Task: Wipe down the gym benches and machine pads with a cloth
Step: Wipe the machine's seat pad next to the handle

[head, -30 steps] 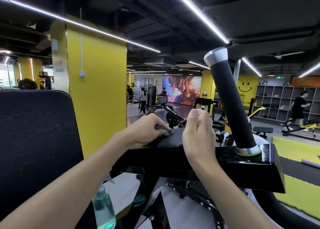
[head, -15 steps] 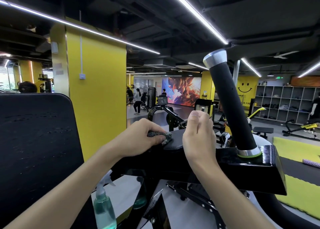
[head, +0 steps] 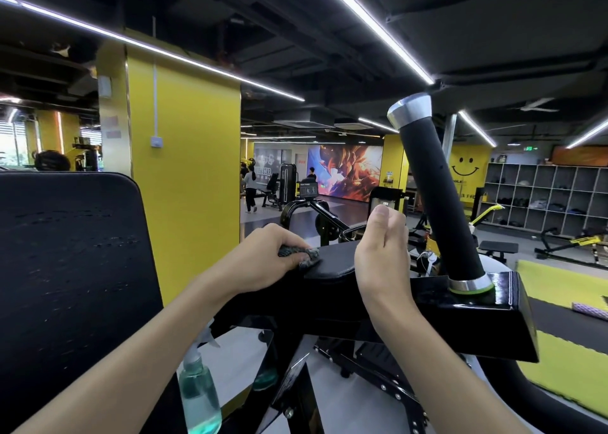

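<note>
1. Our left hand (head: 266, 259) is clamped round the bunched grey woven cloth (head: 301, 256). Its fingers curl over the cloth and press it onto the left end of the machine's small black vinyl arm pad (head: 334, 264).
2. Our right hand (head: 381, 256) stands at the pad's right end, curled into a loose fist with the thumb on top. Nothing shows in it, and we cannot tell whether its heel touches the pad.
3. We judge the step in hand to be wiping this pad's top face. To do it well, we would draw the cloth from the left end toward the right in overlapping strokes. A flatter palm would put more of the cloth against the vinyl.
4. The right fist sits in that path. We would lift it clear, or move it to the glossy black metal frame (head: 477, 321) to steady ourselves.
5. The pad's rounded near edge deserves its own pass, since sweat probably gathers there.
6. The upright black rubber handle with a silver cap (head: 437, 196) rises just right of the pad and looks like a sensible next target.
7. The clear spray bottle of green liquid (head: 197, 397) shows below our left forearm, beside the large black back pad (head: 65, 269). If the cloth drags dry, we would wet it again from that bottle.
8. The back pad carries faint streaks, and we cannot tell whether they are moisture or wear.
</note>
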